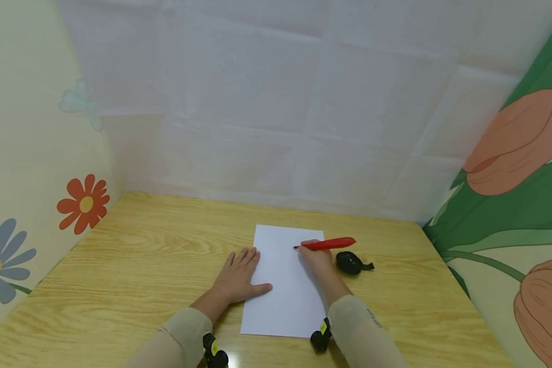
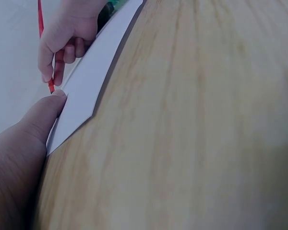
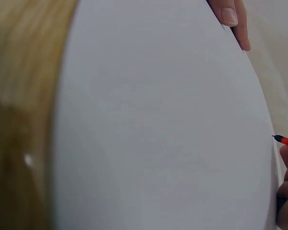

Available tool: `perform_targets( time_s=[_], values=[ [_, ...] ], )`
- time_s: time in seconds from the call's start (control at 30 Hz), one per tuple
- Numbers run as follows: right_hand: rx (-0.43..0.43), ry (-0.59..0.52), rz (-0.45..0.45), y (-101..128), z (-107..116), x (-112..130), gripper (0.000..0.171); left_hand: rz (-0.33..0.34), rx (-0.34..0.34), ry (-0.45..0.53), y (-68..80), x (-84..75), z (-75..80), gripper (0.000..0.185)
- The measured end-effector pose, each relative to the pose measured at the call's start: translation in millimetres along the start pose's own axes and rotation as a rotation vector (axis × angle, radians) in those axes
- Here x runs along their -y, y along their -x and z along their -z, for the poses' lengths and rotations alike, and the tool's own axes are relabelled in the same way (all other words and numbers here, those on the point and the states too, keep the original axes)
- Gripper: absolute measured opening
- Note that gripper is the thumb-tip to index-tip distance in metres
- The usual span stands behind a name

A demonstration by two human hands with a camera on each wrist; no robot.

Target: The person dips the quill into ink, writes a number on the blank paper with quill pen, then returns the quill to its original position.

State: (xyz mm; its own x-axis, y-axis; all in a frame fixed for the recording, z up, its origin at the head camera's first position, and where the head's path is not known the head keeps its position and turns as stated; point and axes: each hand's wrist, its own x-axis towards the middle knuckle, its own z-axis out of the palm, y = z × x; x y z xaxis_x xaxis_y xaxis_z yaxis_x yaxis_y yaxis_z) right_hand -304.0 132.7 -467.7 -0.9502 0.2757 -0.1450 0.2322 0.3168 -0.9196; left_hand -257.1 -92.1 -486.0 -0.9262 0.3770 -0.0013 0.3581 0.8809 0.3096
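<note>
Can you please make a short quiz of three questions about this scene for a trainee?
1. True or false: the right hand grips the red pen.
2. What does the left hand rest on? A) the black object B) the white paper's left edge C) the wall
3. What lies on the table just right of the right hand?

Key:
1. True.
2. B, the white paper.
3. The black object.
</note>
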Motion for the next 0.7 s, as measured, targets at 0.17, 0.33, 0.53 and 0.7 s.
perform_targets(
  time_s=[0.17,0.33,0.53,0.7],
  values=[
    [0.000,-0.016,0.024,-0.4,-0.1,-1.0,0.020,-0.006,0.008,-0.002,0.4,-1.1,3.3,0.100],
    [0.019,-0.023,0.005,-2.5,-0.9,-1.9,0.019,-0.006,0.013,-0.001,1.8,-2.2,4.8,0.100],
    [0.036,-0.032,-0.018,-3.9,-2.8,-1.6,0.020,0.001,0.009,0.002,2.6,-3.5,5.4,0.099],
    [0.043,-0.031,-0.035,-3.2,-4.4,0.2,0.021,0.006,0.009,0.002,1.9,-4.2,5.9,0.099]
  ],
)
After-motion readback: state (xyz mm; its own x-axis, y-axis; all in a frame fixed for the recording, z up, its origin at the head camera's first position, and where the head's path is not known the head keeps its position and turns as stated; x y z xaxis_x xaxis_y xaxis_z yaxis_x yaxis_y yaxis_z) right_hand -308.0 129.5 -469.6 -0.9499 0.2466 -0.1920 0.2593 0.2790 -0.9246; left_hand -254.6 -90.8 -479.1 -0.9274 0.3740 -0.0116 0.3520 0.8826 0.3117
